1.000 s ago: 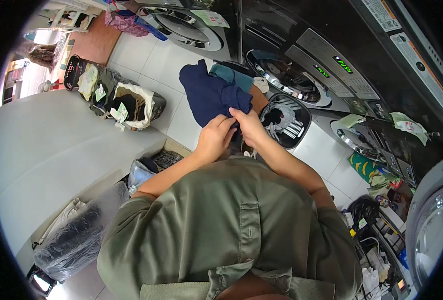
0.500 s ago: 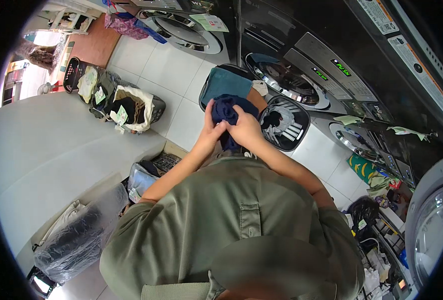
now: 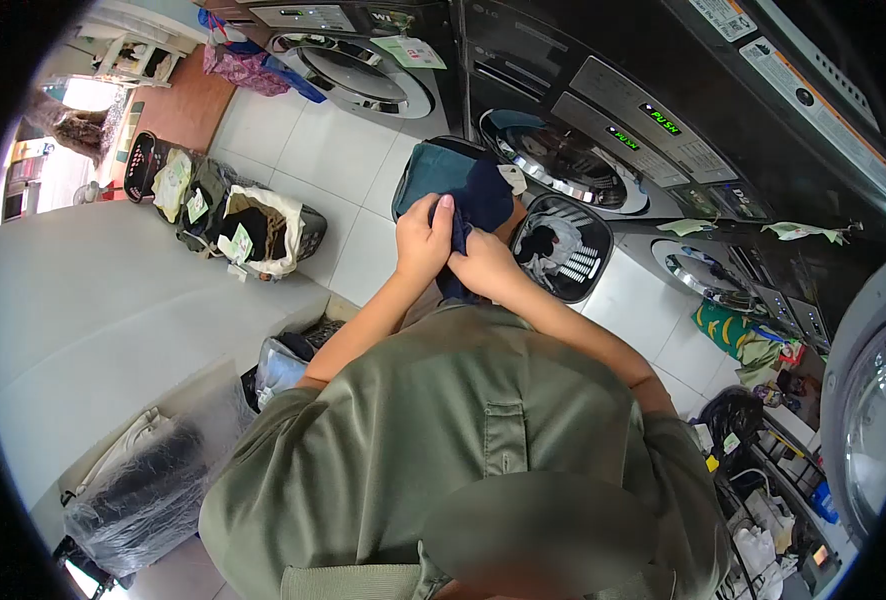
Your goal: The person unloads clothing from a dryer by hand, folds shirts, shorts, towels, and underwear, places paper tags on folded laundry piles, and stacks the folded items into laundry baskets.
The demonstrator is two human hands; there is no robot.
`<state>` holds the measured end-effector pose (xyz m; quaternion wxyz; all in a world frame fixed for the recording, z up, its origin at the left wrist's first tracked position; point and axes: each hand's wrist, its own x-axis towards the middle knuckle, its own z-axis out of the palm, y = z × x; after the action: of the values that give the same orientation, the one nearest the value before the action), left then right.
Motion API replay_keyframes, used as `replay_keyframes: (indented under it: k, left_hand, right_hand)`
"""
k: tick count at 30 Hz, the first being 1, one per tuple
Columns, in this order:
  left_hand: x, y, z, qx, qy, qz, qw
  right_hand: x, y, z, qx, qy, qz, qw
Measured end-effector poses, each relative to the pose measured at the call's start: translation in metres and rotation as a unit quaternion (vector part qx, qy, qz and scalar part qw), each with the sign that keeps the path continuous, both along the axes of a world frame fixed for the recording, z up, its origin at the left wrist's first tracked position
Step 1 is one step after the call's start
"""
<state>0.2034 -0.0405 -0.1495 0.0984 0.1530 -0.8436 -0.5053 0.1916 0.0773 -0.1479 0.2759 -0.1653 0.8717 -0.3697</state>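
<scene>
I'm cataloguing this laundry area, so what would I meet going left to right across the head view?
White-lined basket, left hand, right hand, black slotted basket, green-and-yellow fabric, round glass door.

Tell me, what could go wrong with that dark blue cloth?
The dark blue cloth could slip, since only the left hand and right hand seem to be gripping it, and it might drop onto the white floor tiles.

It could also fall into the black basket close by and perhaps get mixed up with the pale and black clothes inside.
</scene>
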Motion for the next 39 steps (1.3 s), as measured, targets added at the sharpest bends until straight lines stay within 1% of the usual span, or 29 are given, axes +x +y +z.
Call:
replay_keyframes:
  k: [1, 2, 3, 4, 6, 7, 8, 10, 11, 13, 15, 17, 18, 19, 20, 22, 23, 25, 26, 27, 28, 29, 31, 32, 34, 35, 36, 37, 39]
  left_hand:
    - [0.0, -0.002, -0.006, -0.04, 0.036, -0.002, 0.999]
    - [-0.003, -0.008, -0.013, 0.031, 0.041, -0.009, 0.999]
    - [-0.007, -0.02, -0.021, 0.102, 0.046, -0.017, 0.994]
    - [-0.006, -0.038, -0.028, 0.185, -0.04, -0.016, 0.982]
    - [-0.003, -0.061, -0.027, 0.202, -0.065, 0.085, 0.973]
    - [0.002, -0.082, -0.047, 0.211, -0.044, 0.103, 0.971]
    - [0.008, -0.089, -0.043, 0.216, -0.068, 0.18, 0.957]
    - [0.02, -0.109, -0.058, 0.152, -0.031, 0.231, 0.961]
    - [0.026, -0.112, -0.053, 0.136, -0.022, 0.249, 0.959]
    - [0.037, -0.117, -0.062, 0.14, -0.035, 0.253, 0.957]
    - [0.046, -0.12, -0.075, 0.127, -0.054, 0.259, 0.956]
    - [0.045, -0.117, -0.078, 0.088, -0.077, 0.257, 0.959]
    - [0.043, -0.111, -0.074, 0.075, -0.107, 0.242, 0.961]
    - [0.038, -0.104, -0.068, 0.062, -0.134, 0.226, 0.963]
    - [0.029, -0.093, -0.045, 0.081, -0.151, 0.207, 0.963]
    - [0.01, -0.092, -0.042, 0.049, -0.151, 0.18, 0.971]
    - [-0.004, -0.09, -0.04, 0.017, -0.149, 0.154, 0.977]
    - [-0.042, -0.076, -0.008, -0.084, -0.001, 0.065, 0.994]
    - [-0.064, -0.063, 0.016, -0.067, 0.048, 0.034, 0.996]
    - [-0.093, -0.048, 0.045, -0.048, 0.106, -0.001, 0.993]
    - [-0.116, -0.029, 0.084, -0.041, 0.145, -0.043, 0.988]
    - [-0.137, -0.007, 0.126, -0.035, 0.198, -0.086, 0.976]
    - [-0.182, 0.026, 0.197, -0.049, 0.335, -0.199, 0.92]
    - [-0.21, 0.043, 0.227, -0.026, 0.389, -0.213, 0.896]
    - [-0.271, 0.078, 0.28, 0.036, 0.488, -0.256, 0.834]
    - [-0.293, 0.099, 0.31, 0.143, 0.469, -0.273, 0.828]
    - [-0.323, 0.12, 0.343, 0.191, 0.452, -0.261, 0.831]
    - [-0.347, 0.136, 0.365, 0.155, 0.461, -0.246, 0.838]
    - [-0.381, 0.146, 0.379, 0.103, 0.43, -0.205, 0.873]
  right_hand:
    - [-0.001, -0.002, -0.007, -0.031, -0.044, -0.021, 0.998]
    - [-0.003, -0.005, -0.011, -0.031, -0.044, -0.019, 0.998]
    - [-0.005, -0.008, -0.014, -0.055, -0.03, -0.057, 0.996]
    - [-0.008, -0.01, -0.017, -0.077, -0.016, -0.094, 0.992]
    - [-0.017, -0.014, -0.013, -0.173, -0.09, -0.147, 0.97]
    - [-0.018, -0.015, -0.006, -0.234, -0.138, -0.175, 0.947]
    - [-0.018, -0.016, 0.002, -0.233, -0.143, -0.17, 0.947]
    - [-0.02, -0.016, 0.012, -0.397, -0.278, -0.233, 0.843]
    - [-0.022, -0.015, 0.009, -0.397, -0.282, -0.232, 0.842]
    - [-0.03, -0.01, -0.004, -0.437, -0.33, -0.262, 0.795]
    - [-0.038, -0.005, -0.038, -0.399, -0.309, -0.28, 0.816]
    - [-0.044, 0.013, -0.119, -0.341, -0.213, -0.265, 0.876]
    - [-0.037, 0.029, -0.148, -0.281, -0.227, -0.313, 0.878]
    - [-0.037, 0.043, -0.163, -0.22, -0.237, -0.359, 0.875]
    - [-0.039, 0.055, -0.163, -0.223, -0.237, -0.361, 0.874]
    - [-0.036, 0.08, -0.154, -0.106, -0.228, -0.354, 0.901]
    - [-0.04, 0.093, -0.136, -0.107, -0.226, -0.358, 0.9]
    - [-0.051, 0.115, -0.082, -0.162, -0.367, -0.3, 0.865]
    - [-0.054, 0.125, -0.074, -0.192, -0.366, -0.321, 0.852]
    - [-0.061, 0.132, -0.049, -0.188, -0.333, -0.332, 0.862]
    - [-0.067, 0.141, -0.013, -0.2, -0.272, -0.291, 0.895]
    - [-0.078, 0.151, 0.033, -0.232, -0.259, -0.278, 0.895]
    - [-0.098, 0.177, 0.136, -0.332, -0.143, -0.161, 0.918]
    - [-0.104, 0.19, 0.177, -0.388, -0.049, -0.137, 0.91]
    - [-0.129, 0.21, 0.265, -0.39, 0.191, -0.106, 0.894]
    - [-0.144, 0.214, 0.297, -0.349, 0.311, -0.159, 0.87]
    - [-0.169, 0.217, 0.333, -0.195, 0.443, -0.174, 0.857]
    - [-0.205, 0.218, 0.36, -0.198, 0.463, -0.174, 0.846]
    - [-0.284, 0.222, 0.401, -0.059, 0.457, -0.234, 0.856]
